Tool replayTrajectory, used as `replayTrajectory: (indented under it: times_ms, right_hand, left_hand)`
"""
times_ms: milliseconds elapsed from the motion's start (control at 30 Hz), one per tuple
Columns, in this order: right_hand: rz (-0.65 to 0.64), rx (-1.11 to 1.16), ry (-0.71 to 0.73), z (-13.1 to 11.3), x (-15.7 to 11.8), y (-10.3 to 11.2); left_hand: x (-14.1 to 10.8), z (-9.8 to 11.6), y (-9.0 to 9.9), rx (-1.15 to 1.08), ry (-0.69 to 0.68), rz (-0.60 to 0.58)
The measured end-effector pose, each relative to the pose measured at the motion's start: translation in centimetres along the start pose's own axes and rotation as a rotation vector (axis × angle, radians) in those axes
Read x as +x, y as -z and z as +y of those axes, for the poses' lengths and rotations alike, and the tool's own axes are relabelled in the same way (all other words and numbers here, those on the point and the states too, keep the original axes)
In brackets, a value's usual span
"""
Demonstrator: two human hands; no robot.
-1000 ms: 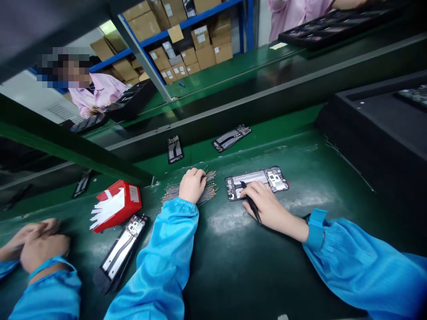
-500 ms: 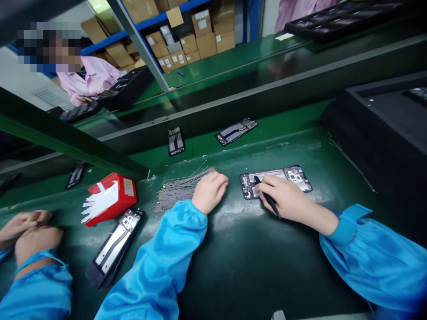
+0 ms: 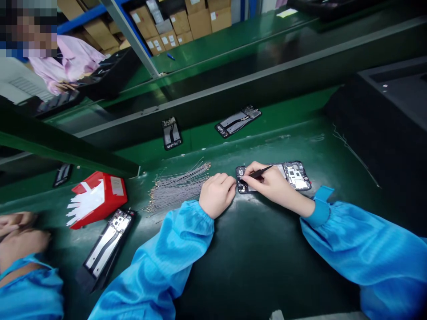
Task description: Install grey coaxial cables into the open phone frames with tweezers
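The right hand [image 3: 271,183] pinches a slim black tool [image 3: 260,172] over the left end of an opened phone [image 3: 296,176] on the green tabletop [image 3: 267,253]; the left hand [image 3: 217,194] curls beside it, its grip hidden. Thin cables [image 3: 176,189] and a red bin [image 3: 107,202] lie farther left.

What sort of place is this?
Probably a workshop or factory line for phone-like devices. A flat, black-framed open device with exposed circuitry lies under the right hand, which holds a slim black tool. Nearby are a bundle of thin grey cables and, farther back, brown cardboard boxes.
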State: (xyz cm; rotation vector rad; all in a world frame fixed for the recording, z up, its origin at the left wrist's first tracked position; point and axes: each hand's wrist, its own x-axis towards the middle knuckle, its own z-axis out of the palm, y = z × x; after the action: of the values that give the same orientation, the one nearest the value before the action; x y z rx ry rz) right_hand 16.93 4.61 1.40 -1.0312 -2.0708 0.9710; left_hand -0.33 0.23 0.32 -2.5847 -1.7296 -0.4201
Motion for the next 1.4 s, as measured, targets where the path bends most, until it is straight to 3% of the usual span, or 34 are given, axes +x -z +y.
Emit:
replayTrajectory:
  times_ms: [200, 667, 1400]
  right_hand:
    - [0.099, 0.023, -0.001, 0.2, -0.09, -0.04]
    - [0.1, 0.043, 0.077, 0.53, -0.19, -0.24]
    - [0.09, 0.017, 0.061, 0.2, -0.26, -0.16]
  left_hand:
    - [0.05, 0.0, -0.15, -0.02, -0.008, 0.047]
    - [-0.04, 0.29, 0.02, 0.072, -0.056, 0.06]
    - [-0.05, 0.29, -0.02, 0.094, -0.05, 0.063]
